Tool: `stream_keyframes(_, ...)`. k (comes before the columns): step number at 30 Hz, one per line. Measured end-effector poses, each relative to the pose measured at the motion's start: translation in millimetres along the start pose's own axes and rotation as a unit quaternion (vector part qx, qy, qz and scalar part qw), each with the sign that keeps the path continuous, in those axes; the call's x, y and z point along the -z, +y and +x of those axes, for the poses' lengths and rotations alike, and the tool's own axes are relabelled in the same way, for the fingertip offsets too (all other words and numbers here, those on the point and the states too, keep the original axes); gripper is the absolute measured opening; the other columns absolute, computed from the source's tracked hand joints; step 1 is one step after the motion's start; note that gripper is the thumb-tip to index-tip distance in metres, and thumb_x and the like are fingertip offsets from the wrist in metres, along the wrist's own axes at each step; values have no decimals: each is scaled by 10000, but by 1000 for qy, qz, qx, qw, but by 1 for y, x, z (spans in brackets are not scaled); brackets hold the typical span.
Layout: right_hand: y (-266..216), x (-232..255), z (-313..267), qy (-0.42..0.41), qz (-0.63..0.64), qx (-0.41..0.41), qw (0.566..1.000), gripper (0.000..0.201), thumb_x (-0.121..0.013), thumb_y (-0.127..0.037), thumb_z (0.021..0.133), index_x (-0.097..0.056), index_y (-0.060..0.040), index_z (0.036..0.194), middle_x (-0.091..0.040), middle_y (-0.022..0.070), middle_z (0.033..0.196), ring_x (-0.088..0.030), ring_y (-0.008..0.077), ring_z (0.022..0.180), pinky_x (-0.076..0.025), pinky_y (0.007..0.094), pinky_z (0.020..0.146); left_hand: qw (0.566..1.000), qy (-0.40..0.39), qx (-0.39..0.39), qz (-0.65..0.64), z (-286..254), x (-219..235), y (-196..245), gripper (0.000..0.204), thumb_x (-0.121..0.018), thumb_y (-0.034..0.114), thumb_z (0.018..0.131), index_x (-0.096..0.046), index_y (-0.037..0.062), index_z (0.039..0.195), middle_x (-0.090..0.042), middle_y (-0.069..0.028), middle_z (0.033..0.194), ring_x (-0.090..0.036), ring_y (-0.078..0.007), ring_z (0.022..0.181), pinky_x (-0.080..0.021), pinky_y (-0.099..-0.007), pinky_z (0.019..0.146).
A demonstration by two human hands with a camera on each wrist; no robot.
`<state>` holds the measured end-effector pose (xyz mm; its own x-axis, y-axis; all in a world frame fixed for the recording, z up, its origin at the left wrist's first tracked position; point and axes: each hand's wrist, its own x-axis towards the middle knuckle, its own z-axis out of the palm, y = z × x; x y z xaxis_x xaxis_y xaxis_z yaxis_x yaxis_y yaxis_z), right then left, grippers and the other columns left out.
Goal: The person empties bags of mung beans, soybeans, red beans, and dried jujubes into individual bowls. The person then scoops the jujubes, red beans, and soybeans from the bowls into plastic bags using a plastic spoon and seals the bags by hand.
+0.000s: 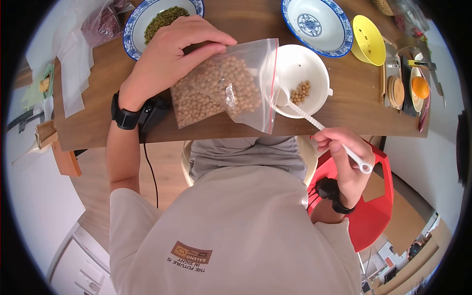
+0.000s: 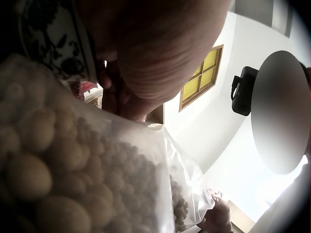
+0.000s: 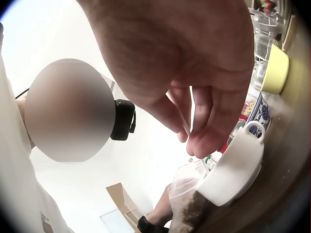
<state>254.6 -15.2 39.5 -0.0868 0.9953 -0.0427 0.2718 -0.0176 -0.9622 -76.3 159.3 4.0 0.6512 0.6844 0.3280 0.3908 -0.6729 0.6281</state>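
Note:
My left hand (image 1: 184, 46) pinches the upper edge of a clear zip bag (image 1: 223, 86) full of round beige beans that look like chickpeas. The bag lies tilted, its red-striped zip end facing the white bowl (image 1: 295, 54). In the left wrist view the beans (image 2: 53, 170) fill the foreground. My right hand (image 1: 346, 152) holds a white long-handled spoon (image 1: 309, 119) by its handle. The spoon's head is over the white bowl's near left side, right beside the bag's mouth. A small heap of beans (image 1: 301, 91) lies in the white bowl.
Behind the bag stands a blue-patterned bowl (image 1: 129, 34) of green beans. Another blue-patterned bowl (image 1: 334, 34) and a yellow bowl (image 1: 368, 39) are at the back right. Farther right are a jar (image 1: 395, 91), an orange (image 1: 420, 87) and a knife (image 1: 437, 83).

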Motion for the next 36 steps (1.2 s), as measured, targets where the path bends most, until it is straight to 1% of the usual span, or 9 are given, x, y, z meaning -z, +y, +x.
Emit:
stream_keyframes(4, -2, -2, -3, 75, 83, -37, 993, 205, -612, -37, 1026, -712, 92, 1150, -759, 180, 958, -708, 210, 791, -594, 327, 727, 1000, 3, 6, 0, 0, 0, 2, 155, -717, 29, 917, -767, 16, 1063, -739, -60, 960, -628, -210, 898, -493, -320, 821)
stream_keyframes(10, -8, 3, -12, 191, 76, 40, 978, 282, -644, -176, 1033, -709, 90, 1100, -746, 196, 890, -696, 236, 728, -597, 351, 679, 1000, -3, 8, 4, -1, 1, 2, 157, -719, 29, 916, -768, 15, 1065, -739, -62, 961, -628, -212, 900, -497, -316, 807)
stream_keyframes(12, -14, -1, -11, 189, 67, 42, 979, 337, -664, -250, 1024, -719, 81, 1050, -738, 191, 868, -685, 228, 704, -580, 345, 661, 1000, -1, 8, 4, -1, 1, 2, 159, -719, 26, 915, -768, 16, 1066, -738, -62, 960, -628, -212, 900, -497, -316, 806)
stream_keyframes(14, -21, -6, -6, 79, 73, 91, 990, 324, -652, -242, 1025, -738, 70, 1018, -729, 178, 847, -680, 216, 694, -568, 335, 659, 1000, -1, 6, 3, -1, 0, 0, 162, -719, 23, 914, -768, 17, 1068, -738, -62, 959, -627, -212, 900, -496, -316, 804)
stream_keyframes(18, -28, -20, 7, -60, -61, 158, 984, 179, -719, -37, 885, -775, 35, 1040, -728, 137, 895, -669, 202, 743, -524, 323, 657, 1000, -2, 8, 2, -1, 0, 0, 164, -720, 19, 912, -768, 15, 1069, -741, -64, 967, -628, -214, 898, -491, -318, 815)
stream_keyframes(22, -28, -4, 2, -50, -90, 184, 978, 186, -682, 46, 869, -777, 30, 1028, -724, 152, 928, -661, 198, 752, -521, 322, 660, 1000, 0, -4, 1, 0, 0, -1, 162, -719, 20, 913, -768, 16, 1068, -744, -64, 984, -630, -214, 900, -492, -318, 822)
stream_keyframes(24, -26, 8, -6, 55, -112, 144, 982, 215, -673, 96, 848, -779, 28, 1023, -722, 152, 933, -667, 192, 784, -520, 319, 673, 1000, 2, -5, 4, -1, 1, -1, 161, -718, 20, 914, -768, 16, 1067, -744, -63, 984, -630, -212, 901, -493, -319, 820)
stream_keyframes(28, -23, 7, 2, 84, -231, 89, 965, 212, -678, 84, 877, -773, 13, 1051, -734, 142, 955, -675, 200, 796, -516, 305, 683, 1000, 0, 7, 6, -1, 0, 1, 157, -715, 21, 916, -767, 16, 1064, -743, -60, 980, -630, -209, 901, -494, -323, 822)
stream_keyframes(36, -7, 3, 1, -18, -86, 55, 995, 210, -658, 66, 925, -761, 15, 1101, -747, 150, 964, -712, 213, 849, -551, 297, 726, 1000, 0, -1, 7, -1, 0, -2, 156, -717, 26, 916, -769, 21, 1064, -740, -56, 973, -629, -206, 901, -496, -314, 809)
